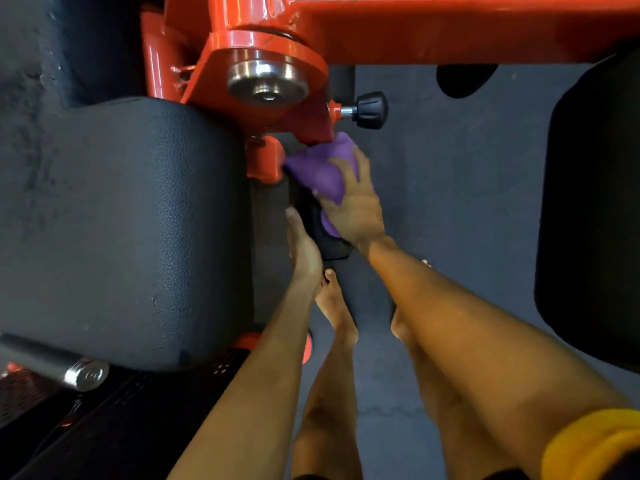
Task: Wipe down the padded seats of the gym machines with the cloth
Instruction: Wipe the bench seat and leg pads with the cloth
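The big black seat pad (121, 230) fills the left side. No hand and no cloth is on it right now. Above it runs the orange frame (415, 26), and a second dark pad (595, 220) sits far off on the right, w/ grey floor (450, 185) between them.

The person leans over the gap and both arms reach down to one small part. That part is a black grip (332, 249) sticking out under the frame.

The left hand (304, 244) lies along the grip's left side, thumb pointing up. I think it is there to hold the grip steady, but its fingers go behind the grip, so I can't tell if they wrap round.

The right hand (356, 202) has its fingers curled over the purple cloth (322, 168) and squeezes it against the top of the grip, b/c a bunched cloth rubs all the way round a tube. (A bit of purple peeks out under the palm too.)

Just above the cloth is a black knob (370, 110). Nothing touches it.

So it looks like the grip gets the wipe now, and the pads look like they're yet to do.
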`<state>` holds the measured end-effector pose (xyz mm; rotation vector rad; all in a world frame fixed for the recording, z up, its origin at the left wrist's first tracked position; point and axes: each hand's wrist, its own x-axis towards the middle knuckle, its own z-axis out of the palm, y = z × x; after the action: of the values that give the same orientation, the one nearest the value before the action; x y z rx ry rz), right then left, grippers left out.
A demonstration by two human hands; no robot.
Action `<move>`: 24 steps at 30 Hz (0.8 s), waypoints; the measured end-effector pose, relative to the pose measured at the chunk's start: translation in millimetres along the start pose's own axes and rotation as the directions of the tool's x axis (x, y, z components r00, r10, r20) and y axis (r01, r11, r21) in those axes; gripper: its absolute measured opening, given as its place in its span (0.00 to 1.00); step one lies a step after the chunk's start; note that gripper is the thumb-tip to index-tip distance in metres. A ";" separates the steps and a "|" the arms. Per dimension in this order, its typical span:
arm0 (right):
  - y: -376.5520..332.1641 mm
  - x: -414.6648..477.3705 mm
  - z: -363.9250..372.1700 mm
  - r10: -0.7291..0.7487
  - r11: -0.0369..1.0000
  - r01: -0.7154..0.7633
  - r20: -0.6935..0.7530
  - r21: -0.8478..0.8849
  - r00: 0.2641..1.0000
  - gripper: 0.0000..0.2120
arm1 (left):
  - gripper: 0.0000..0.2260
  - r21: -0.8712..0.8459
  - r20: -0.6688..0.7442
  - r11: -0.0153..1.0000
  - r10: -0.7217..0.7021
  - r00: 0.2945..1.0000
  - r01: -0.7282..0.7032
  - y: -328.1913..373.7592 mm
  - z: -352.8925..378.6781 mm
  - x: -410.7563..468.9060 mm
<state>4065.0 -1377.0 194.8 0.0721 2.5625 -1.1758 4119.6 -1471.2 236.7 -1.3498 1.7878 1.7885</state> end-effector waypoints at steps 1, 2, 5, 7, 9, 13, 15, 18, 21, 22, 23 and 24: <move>1.5 1.8 -0.2 0.111 0.993 -0.110 -0.025 0.039 0.993 0.30 | 0.25 0.014 0.006 1.000 0.008 1.000 -0.008 3.1 -0.7 0.8; 3.0 5.0 0.6 0.221 0.973 -0.217 -0.057 0.075 0.974 0.30 | 0.24 0.002 0.023 1.000 -0.014 1.000 0.014 5.3 0.4 4.0; 2.2 9.9 2.2 0.371 0.927 -0.365 -0.073 0.080 0.926 0.28 | 0.39 -0.003 0.054 0.999 -0.054 0.997 0.054 1.7 -1.1 20.5; -6.3 2.8 0.3 0.306 0.951 -0.308 -0.059 -0.035 0.950 0.28 | 0.44 0.005 0.029 0.997 -0.082 0.996 0.082 -11.4 -3.2 30.0; -8.6 -10.4 3.7 0.067 0.991 -0.070 -0.034 -0.115 0.997 0.27 | 0.31 0.048 -0.005 0.995 -0.088 0.996 0.089 9.4 -0.8 12.9; 9.2 -4.8 6.3 -0.157 0.974 0.161 0.035 -0.161 0.987 0.29 | 0.25 0.086 0.053 0.996 -0.029 0.998 0.024 15.2 -3.1 7.8; 5.3 0.6 3.2 0.074 0.997 -0.074 0.024 -0.022 0.997 0.30 | 0.29 0.120 0.048 0.992 -0.037 0.998 0.031 16.9 -3.5 8.1; -7.5 12.7 4.8 0.431 0.894 -0.420 -0.041 0.153 0.901 0.29 | 0.46 0.206 0.070 0.978 0.027 0.997 -0.040 -13.3 -10.2 32.6; -22.5 1.4 -1.5 0.420 0.898 -0.415 0.001 0.144 0.908 0.30 | 0.42 0.235 0.090 0.972 -0.008 0.996 -0.014 -4.0 -8.2 28.3; -21.7 -8.7 -1.8 0.343 0.933 -0.344 0.023 0.104 0.939 0.31 | 0.36 0.216 0.085 0.976 0.000 0.996 -0.018 15.3 -5.6 13.7; -16.4 -20.0 0.4 0.250 0.966 -0.253 0.041 0.063 0.967 0.33 | 0.31 0.202 0.057 0.979 0.007 0.998 -0.019 19.3 -5.4 11.8; -8.4 -33.2 4.6 0.151 0.988 -0.153 0.057 0.032 0.987 0.34 | 0.28 0.183 0.042 0.983 0.007 0.999 -0.015 21.0 -5.0 11.4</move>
<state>4096.1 -1383.1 208.3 0.2365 2.4404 -1.1501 4100.0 -1484.4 242.5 -1.2252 1.8885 1.5998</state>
